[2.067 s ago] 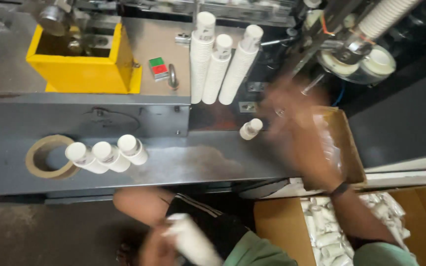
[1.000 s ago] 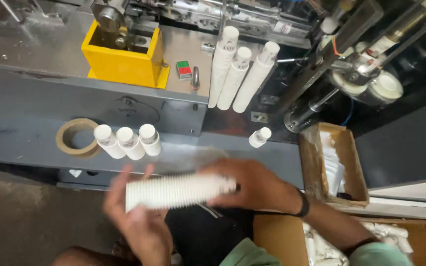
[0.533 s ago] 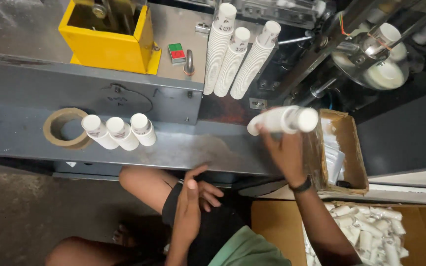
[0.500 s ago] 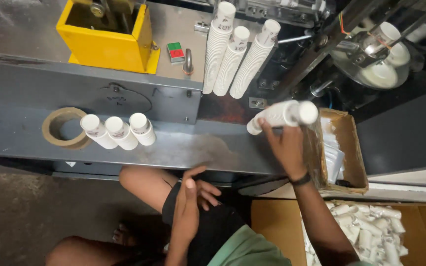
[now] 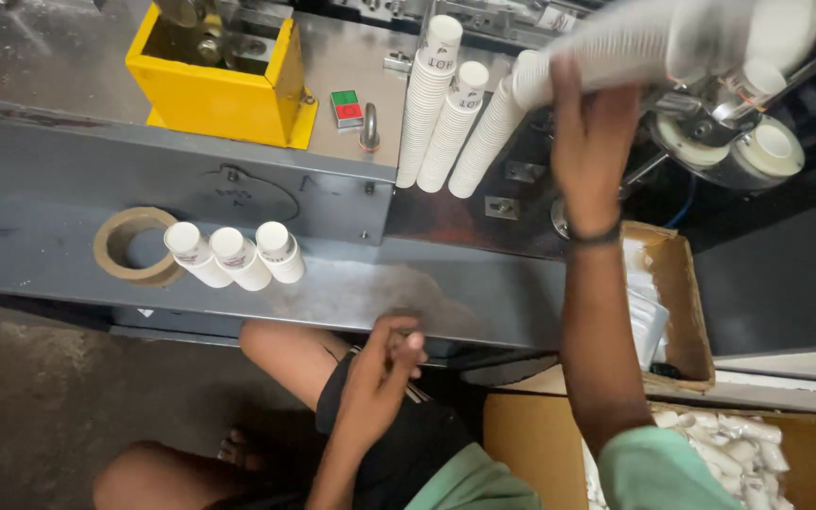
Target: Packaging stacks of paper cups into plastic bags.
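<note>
Reaching far right, the right hand (image 5: 589,151) gripped a blurred stack of paper cups (image 5: 654,42); the left hand (image 5: 382,373) hung loosely curled, empty. A level stack would seat cleanly.

Blurred white cup stack (image 5: 635,47), raised horizontally

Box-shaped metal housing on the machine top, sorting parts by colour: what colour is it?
Yellow metal housing, clearest in the head view.

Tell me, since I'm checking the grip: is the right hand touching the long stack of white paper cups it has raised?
Touching. The head view shows the right hand with fingers wrapped over the blurred stack of white paper cups, no gap between them.
</note>
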